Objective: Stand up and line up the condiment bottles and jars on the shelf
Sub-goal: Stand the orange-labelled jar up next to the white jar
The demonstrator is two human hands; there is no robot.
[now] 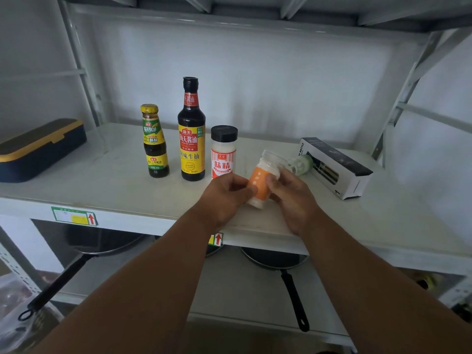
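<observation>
Head view: hands (258,198) partly hide orange-label jar (263,183); lid blurred.

both hands (258,198) holding tilted orange-labelled jar (265,178)

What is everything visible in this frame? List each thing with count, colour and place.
Small dark sauce bottle with yellow cap: 1, upright, left of row.
Tall dark soy sauce bottle: 1, upright, beside it.
White seasoning jar with black lid: 1, upright, third.
Orange-labelled white jar: 1, tilted, held.
Pale green bottle: 1, lying behind.
Black-and-white carton: 1, right.
Navy lidded box: 1, left.
White metal shelf: 1.
Black frying pans: at least 2, below.
Left hand, right hand: grip the orange jar.
</observation>
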